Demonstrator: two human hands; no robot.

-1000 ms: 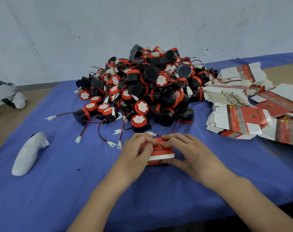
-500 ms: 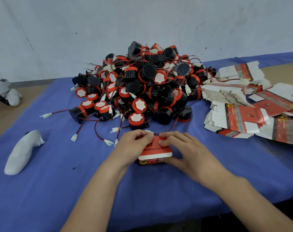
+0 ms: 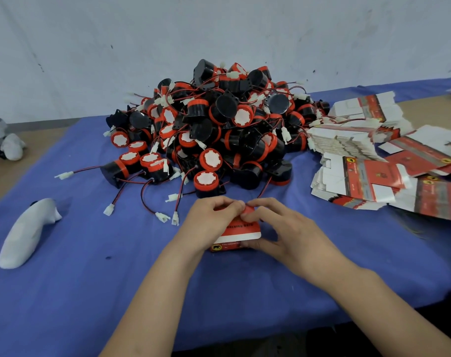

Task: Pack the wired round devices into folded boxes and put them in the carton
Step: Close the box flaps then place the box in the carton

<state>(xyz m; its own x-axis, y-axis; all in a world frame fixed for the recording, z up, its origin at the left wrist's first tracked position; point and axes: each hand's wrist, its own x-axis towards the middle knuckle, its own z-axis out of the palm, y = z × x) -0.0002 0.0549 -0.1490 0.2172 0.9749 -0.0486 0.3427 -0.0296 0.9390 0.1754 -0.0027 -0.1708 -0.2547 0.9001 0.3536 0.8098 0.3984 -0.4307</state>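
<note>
**Item in hand: one folded box, top flap being closed**

- **Location.** The small red-and-white folded cardboard box point(image 3: 238, 234) sits on the blue cloth-covered table point(image 3: 90, 292), just in front of the heap of black-and-red round wired devices point(image 3: 219, 130). No carton is in view.
- **Your hands.** Your left hand point(image 3: 209, 222) curls over the far left of the box top and grips it. Your right hand point(image 3: 283, 228) pinches the far edge with its fingertips point(image 3: 247, 215), with the thumb against the near face. Both are closed on the box.
- **Handling, judged.** The thin printed card is probably light and stiff only along its creases. The panels will likely dent if you squeeze mid-face, and the glossy print may slip. Hold it by opposite corners or edges, and press the flap at its fold, not its centre. Whether a device is already inside cannot be seen. If one is, the weight sits low and the trailing wire could catch in the flap.
- **Stock nearby.** The fanned stack of flat red-and-white box blanks point(image 3: 374, 176) lies to the right, well apart from the box. A white moulded plastic object point(image 3: 26, 233) lies far left.
- **Change since a second ago.** Your fingers then lay flatter across the top. Now both sets of fingertips have gathered at the far edge and the white-edged flap stands out more plainly. The box has stayed in the same spot before the heap.
</note>
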